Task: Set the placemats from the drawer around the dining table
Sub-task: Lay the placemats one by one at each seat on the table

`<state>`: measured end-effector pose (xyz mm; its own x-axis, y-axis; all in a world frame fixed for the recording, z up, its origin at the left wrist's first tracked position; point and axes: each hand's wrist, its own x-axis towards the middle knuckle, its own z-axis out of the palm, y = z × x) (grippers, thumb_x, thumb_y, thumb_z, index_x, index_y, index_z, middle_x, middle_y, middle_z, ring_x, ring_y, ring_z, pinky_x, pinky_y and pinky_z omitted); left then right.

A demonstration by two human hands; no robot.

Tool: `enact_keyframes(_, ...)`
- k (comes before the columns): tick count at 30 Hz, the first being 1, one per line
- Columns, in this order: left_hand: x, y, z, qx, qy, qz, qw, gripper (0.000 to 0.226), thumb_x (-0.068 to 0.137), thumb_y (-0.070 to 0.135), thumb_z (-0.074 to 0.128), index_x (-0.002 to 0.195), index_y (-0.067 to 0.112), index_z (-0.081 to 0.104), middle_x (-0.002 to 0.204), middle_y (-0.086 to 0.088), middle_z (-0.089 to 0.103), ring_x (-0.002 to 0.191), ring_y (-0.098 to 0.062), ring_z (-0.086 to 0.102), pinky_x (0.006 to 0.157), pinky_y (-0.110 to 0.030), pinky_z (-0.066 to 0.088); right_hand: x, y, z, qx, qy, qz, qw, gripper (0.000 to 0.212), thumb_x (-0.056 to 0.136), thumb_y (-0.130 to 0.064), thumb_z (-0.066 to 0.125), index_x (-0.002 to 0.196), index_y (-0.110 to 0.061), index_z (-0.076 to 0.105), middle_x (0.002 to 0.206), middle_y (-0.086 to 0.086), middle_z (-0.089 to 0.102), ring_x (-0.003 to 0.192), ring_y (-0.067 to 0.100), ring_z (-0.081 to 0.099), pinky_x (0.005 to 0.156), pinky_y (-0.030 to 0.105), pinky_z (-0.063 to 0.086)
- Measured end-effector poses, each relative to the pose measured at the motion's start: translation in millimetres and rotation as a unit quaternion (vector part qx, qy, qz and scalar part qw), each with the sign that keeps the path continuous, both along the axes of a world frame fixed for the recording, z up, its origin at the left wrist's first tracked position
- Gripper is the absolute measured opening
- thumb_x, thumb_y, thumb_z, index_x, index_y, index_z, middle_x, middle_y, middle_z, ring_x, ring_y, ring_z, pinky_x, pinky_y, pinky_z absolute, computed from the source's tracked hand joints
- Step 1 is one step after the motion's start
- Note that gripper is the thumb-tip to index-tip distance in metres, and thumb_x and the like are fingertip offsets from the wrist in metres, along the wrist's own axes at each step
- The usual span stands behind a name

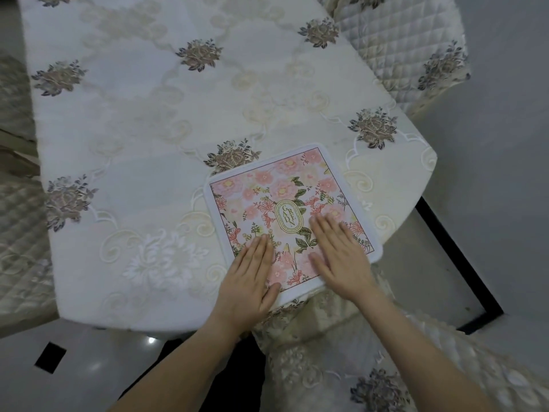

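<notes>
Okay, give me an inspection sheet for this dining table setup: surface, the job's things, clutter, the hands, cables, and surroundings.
Surface: dining table under a white embroidered tablecloth with flower motifs.
Job's things: one pink floral placemat lies flat near the table's near right corner, set at an angle to the edge; no other placemats in view.
Clutter: nothing seen.
Hands: left hand and right hand both press flat on the placemat, fingers straight.
Cables: nothing seen.
Surroundings: quilted chair covers, one at the far right and one at the left; glossy grey floor with black inlay lines.
</notes>
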<state>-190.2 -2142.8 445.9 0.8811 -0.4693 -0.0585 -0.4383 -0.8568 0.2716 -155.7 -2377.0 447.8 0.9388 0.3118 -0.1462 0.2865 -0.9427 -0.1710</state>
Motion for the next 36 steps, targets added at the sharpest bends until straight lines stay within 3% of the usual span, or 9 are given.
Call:
enact_keyframes(8, -4, 19, -2, 0.008, 0.01, 0.087, 0.996, 0.068, 0.097, 0.042, 0.026, 0.15, 0.0, 0.014, 0.159, -0.016, 0.008, 0.148, -0.024, 0.005, 0.119, -0.04, 0.011, 15, -47, 2, 0.042, -0.014, -0.077, 0.996, 0.062, 0.099, -0.047, 0.017, 0.154, -0.021, 0.009, 0.16, -0.004, 0.008, 0.148, 0.01, 0.001, 0.121, 0.035, 0.003)
enact_keyframes(16, -5, 24, 7, 0.053, 0.031, 0.085, 0.994, 0.068, 0.099, 0.043, 0.018, 0.15, -0.001, 0.011, 0.159, -0.017, 0.004, 0.147, -0.027, 0.004, 0.117, -0.04, 0.009, 12, -47, 7, 0.031, -0.005, -0.073, 0.997, 0.063, 0.097, -0.049, 0.012, 0.154, -0.021, 0.008, 0.16, -0.005, 0.005, 0.148, 0.009, -0.003, 0.12, 0.032, -0.002)
enact_keyframes(21, 2, 29, 22, 0.109, 0.075, 0.062, 0.989, 0.074, 0.097, 0.052, 0.006, 0.148, -0.001, 0.012, 0.156, -0.021, 0.008, 0.145, -0.032, 0.011, 0.117, -0.046, 0.023, 14, -41, 20, 0.004, 0.013, -0.07, 0.997, 0.069, 0.094, -0.049, 0.007, 0.154, -0.016, 0.006, 0.161, -0.001, 0.005, 0.147, 0.011, -0.002, 0.12, 0.034, -0.002)
enact_keyframes(23, 5, 31, 34, 0.128, 0.089, 0.05, 0.987, 0.076, 0.093, 0.055, 0.004, 0.149, 0.003, 0.002, 0.157, -0.017, -0.003, 0.147, -0.029, 0.002, 0.119, -0.044, 0.014, 16, -36, 27, -0.014, 0.023, -0.077, 0.997, 0.073, 0.09, -0.049, 0.004, 0.154, -0.015, 0.008, 0.161, 0.001, 0.009, 0.148, 0.015, 0.003, 0.12, 0.037, -0.001)
enact_keyframes(25, 10, 33, 48, 0.127, 0.102, 0.044, 0.986, 0.07, 0.096, 0.048, 0.017, 0.152, 0.008, 0.002, 0.159, -0.011, -0.005, 0.148, -0.024, -0.001, 0.119, -0.04, 0.009, 19, -26, 39, -0.022, 0.032, -0.095, 0.995, 0.07, 0.092, -0.046, 0.012, 0.153, -0.014, 0.016, 0.16, 0.004, 0.017, 0.148, 0.018, 0.013, 0.12, 0.042, 0.003)
enact_keyframes(28, 14, 43, 72, 0.078, 0.102, 0.054, 0.99, 0.058, 0.098, 0.03, 0.038, 0.15, 0.011, 0.022, 0.155, -0.01, 0.026, 0.141, -0.025, 0.026, 0.113, -0.036, 0.025, 22, 4, 64, 0.013, 0.015, -0.109, 0.994, 0.053, 0.097, -0.034, 0.03, 0.145, -0.012, 0.036, 0.151, 0.009, 0.038, 0.139, 0.023, 0.033, 0.116, 0.047, 0.018)
enact_keyframes(32, -4, 79, 103, 0.02, 0.04, 0.089, 0.995, 0.047, 0.091, 0.027, 0.041, 0.133, 0.007, 0.052, 0.123, -0.01, 0.061, 0.11, -0.03, 0.059, 0.088, -0.038, 0.05, 1, 70, 98, 0.089, 0.01, -0.07, 0.993, 0.05, 0.099, -0.034, 0.031, 0.145, -0.014, 0.037, 0.144, 0.006, 0.046, 0.131, 0.023, 0.041, 0.108, 0.043, 0.036)
enact_keyframes(34, -23, 105, 118, 0.001, -0.005, 0.114, 0.993, 0.047, 0.086, 0.03, 0.038, 0.117, 0.007, 0.064, 0.107, -0.007, 0.068, 0.092, -0.026, 0.066, 0.074, -0.035, 0.055, -15, 107, 111, 0.108, 0.005, -0.034, 0.994, 0.048, 0.101, -0.034, 0.033, 0.145, -0.015, 0.038, 0.144, 0.003, 0.046, 0.131, 0.021, 0.04, 0.109, 0.04, 0.036)
enact_keyframes(36, -47, 137, 133, -0.013, -0.027, 0.148, 0.988, 0.043, 0.085, 0.029, 0.039, 0.109, 0.008, 0.068, 0.1, -0.004, 0.07, 0.085, -0.024, 0.066, 0.07, -0.034, 0.055, -31, 149, 125, 0.121, -0.013, 0.011, 0.992, 0.05, 0.099, -0.037, 0.031, 0.142, -0.014, 0.043, 0.14, 0.004, 0.051, 0.127, 0.022, 0.045, 0.106, 0.037, 0.036)
